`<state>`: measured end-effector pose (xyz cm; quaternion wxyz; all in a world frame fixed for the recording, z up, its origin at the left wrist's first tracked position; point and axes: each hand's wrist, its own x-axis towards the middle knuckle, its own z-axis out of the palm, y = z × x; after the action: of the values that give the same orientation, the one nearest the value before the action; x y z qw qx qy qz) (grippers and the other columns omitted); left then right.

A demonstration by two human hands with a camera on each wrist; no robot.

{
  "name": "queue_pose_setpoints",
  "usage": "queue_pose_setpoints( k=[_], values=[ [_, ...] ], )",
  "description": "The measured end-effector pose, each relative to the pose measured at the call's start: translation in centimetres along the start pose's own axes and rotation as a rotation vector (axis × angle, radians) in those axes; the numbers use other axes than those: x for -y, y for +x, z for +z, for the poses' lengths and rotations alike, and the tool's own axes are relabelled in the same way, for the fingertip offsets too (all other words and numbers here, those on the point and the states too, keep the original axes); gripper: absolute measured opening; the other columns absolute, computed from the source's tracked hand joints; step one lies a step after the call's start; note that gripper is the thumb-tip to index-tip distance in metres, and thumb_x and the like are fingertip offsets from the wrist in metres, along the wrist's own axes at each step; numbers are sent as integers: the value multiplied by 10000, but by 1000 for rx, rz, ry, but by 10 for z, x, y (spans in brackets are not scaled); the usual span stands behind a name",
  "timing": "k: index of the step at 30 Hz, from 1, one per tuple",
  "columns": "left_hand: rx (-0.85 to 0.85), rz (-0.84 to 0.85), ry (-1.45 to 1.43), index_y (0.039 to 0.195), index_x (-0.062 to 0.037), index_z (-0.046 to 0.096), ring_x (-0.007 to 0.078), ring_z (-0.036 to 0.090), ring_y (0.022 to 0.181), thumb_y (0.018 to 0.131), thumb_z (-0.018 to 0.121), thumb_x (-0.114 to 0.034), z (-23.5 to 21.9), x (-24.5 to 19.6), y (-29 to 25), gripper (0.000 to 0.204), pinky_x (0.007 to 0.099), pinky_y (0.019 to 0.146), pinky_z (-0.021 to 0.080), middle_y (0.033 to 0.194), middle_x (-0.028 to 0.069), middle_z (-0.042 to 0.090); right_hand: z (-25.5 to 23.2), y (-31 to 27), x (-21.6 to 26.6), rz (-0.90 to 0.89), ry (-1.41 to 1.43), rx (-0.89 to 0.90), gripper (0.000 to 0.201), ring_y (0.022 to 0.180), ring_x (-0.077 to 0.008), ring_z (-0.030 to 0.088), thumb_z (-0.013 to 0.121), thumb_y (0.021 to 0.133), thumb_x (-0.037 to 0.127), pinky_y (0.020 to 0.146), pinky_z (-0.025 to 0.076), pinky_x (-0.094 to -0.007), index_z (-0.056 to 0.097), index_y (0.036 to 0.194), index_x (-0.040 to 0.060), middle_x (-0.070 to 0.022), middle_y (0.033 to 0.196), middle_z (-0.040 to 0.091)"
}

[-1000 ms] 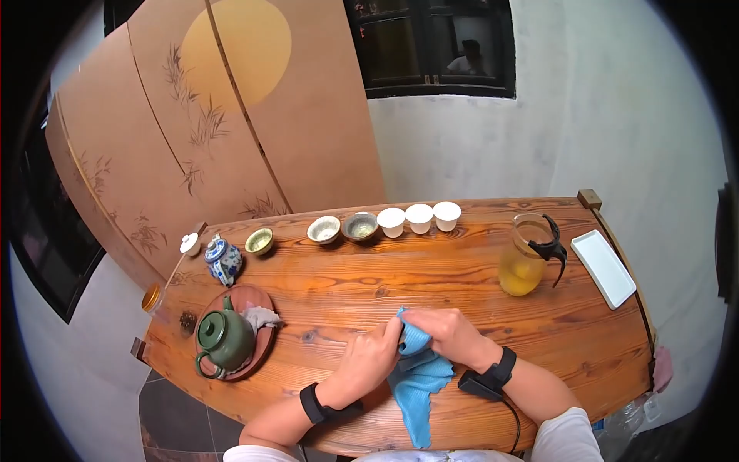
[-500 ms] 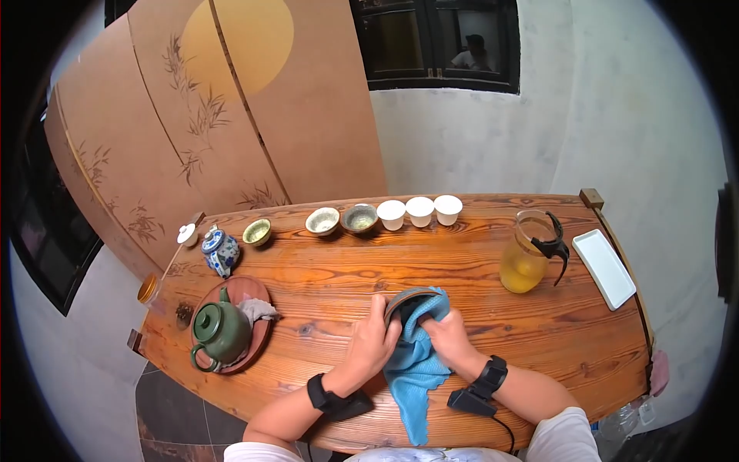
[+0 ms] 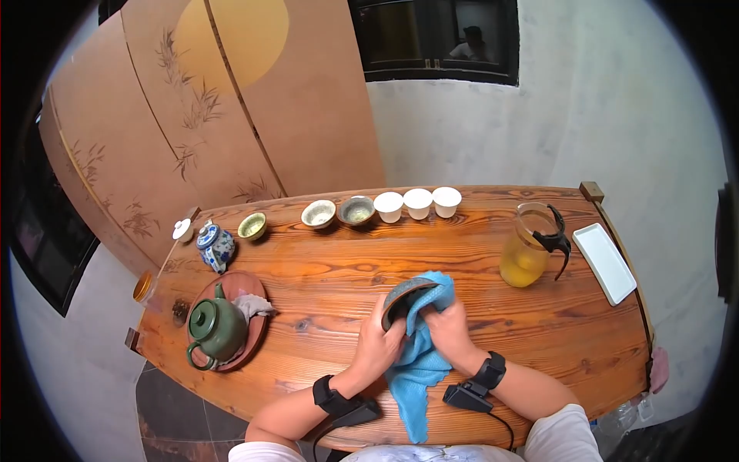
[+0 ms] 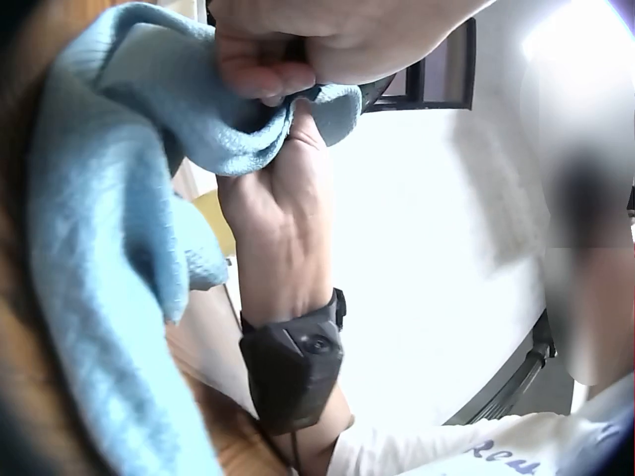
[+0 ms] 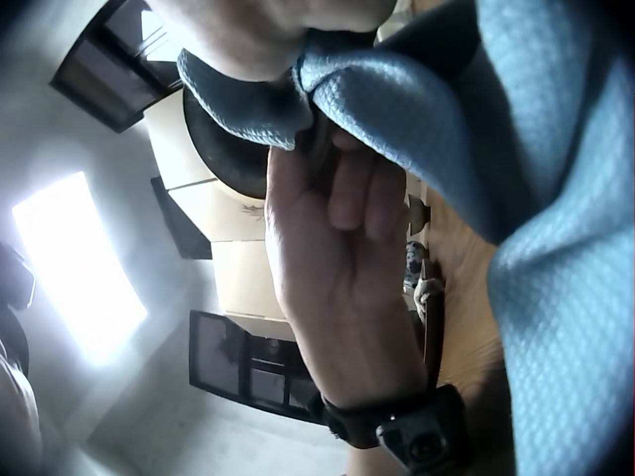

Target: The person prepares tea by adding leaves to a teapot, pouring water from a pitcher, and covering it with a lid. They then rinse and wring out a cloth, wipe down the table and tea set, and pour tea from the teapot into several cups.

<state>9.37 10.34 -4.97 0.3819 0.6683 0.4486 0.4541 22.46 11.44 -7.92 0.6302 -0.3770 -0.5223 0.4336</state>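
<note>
My left hand (image 3: 376,339) grips the left side of a dark round bowl (image 3: 400,296), held tilted over the middle of the table. A light blue cloth (image 3: 409,385) drapes over the bowl's right rim and hangs down toward the table's front edge. My right hand (image 3: 451,333) pinches the cloth against the bowl's right side. In the right wrist view, the bowl's dark curved wall (image 5: 220,149) shows behind the left hand's fingers. Cloth folds and the hands hide much of the bowl's inside.
Along the back stand several small bowls (image 3: 319,215) and white cups (image 3: 418,203). To the left, a green teapot (image 3: 218,329) sits on a round tray (image 3: 259,339), near a blue-and-white teapot (image 3: 215,248). A glass pitcher (image 3: 523,258) and a white rectangular tray (image 3: 604,264) are at right.
The bowl, mostly hidden by cloth and hands at first, has been turned so its rim shows. My hands have moved apart around it, and the cloth now hangs over its right rim.
</note>
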Motion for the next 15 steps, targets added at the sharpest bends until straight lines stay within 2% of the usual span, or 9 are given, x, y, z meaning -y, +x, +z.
queue_pose_setpoints(
  k=[1, 3, 5, 6, 7, 9, 10, 14, 15],
  values=[
    [23, -170, -104, 1029, -20, 468, 296, 583, 618, 808, 505, -69, 3, 1, 0, 229, 336, 526, 439, 681, 176, 578, 1, -4, -10, 129, 147, -59, 134, 736, -118, 562, 516, 769, -28, 629, 450, -270, 566, 893, -29, -61, 806, 621],
    [93, -223, -90, 1028, -27, 473, 223, 585, 623, 836, 519, -113, -3, 9, 3, 216, 333, 552, 447, 702, 146, 584, -3, -5, -12, 179, 218, -65, 123, 734, -95, 544, 513, 785, -12, 633, 453, -276, 570, 893, -26, -28, 810, 613],
    [171, 154, 154, 1057, -28, 469, 201, 587, 596, 828, 554, -130, -14, 34, 6, 264, 319, 529, 445, 744, 132, 592, -11, 3, -3, 114, -42, 136, 213, 776, -127, 576, 500, 777, -42, 695, 458, -249, 554, 978, 3, -40, 865, 609],
    [123, 95, 213, 1106, -40, 464, 184, 564, 568, 781, 618, -104, -25, 6, 4, 365, 299, 531, 465, 816, 77, 600, -13, 10, 14, -167, -363, 143, 265, 754, -242, 622, 529, 695, -61, 639, 483, -323, 559, 956, -26, -142, 844, 617],
    [134, 93, 211, 1106, -40, 464, 184, 564, 568, 781, 618, -104, -31, -7, 4, 365, 299, 531, 465, 816, 77, 600, -13, 13, 24, -161, -364, 133, 265, 754, -242, 622, 529, 695, -61, 639, 483, -323, 559, 956, -26, -142, 844, 617],
    [45, 331, 768, 1086, -41, 473, 281, 595, 630, 703, 659, -72, -38, -24, 0, 427, 337, 551, 470, 883, 154, 594, -9, 15, 37, -506, -630, 184, 395, 783, -321, 596, 518, 618, -91, 654, 494, -369, 543, 1005, -15, -180, 874, 592],
    [67, 255, 920, 1065, -43, 478, 336, 581, 671, 664, 645, -31, -34, -32, -8, 435, 366, 554, 468, 859, 183, 585, -7, 15, 40, -589, -659, 210, 451, 775, -323, 596, 508, 586, -107, 655, 494, -385, 534, 1026, -8, -172, 881, 593],
    [-27, 347, 900, 1034, -43, 476, 334, 578, 629, 659, 617, -4, -31, -26, -9, 403, 365, 524, 455, 750, 168, 587, -7, 11, 41, -627, -703, 214, 427, 785, -333, 589, 504, 602, -109, 666, 493, -377, 541, 1015, -7, -184, 889, 591],
    [-27, 368, 734, 1017, -40, 471, 311, 572, 574, 687, 591, -2, -30, -24, -6, 353, 355, 495, 446, 680, 156, 566, -7, 10, 41, -538, -612, 185, 403, 772, -298, 604, 507, 625, -108, 666, 493, -357, 543, 1013, -6, -170, 888, 600]
  ],
)
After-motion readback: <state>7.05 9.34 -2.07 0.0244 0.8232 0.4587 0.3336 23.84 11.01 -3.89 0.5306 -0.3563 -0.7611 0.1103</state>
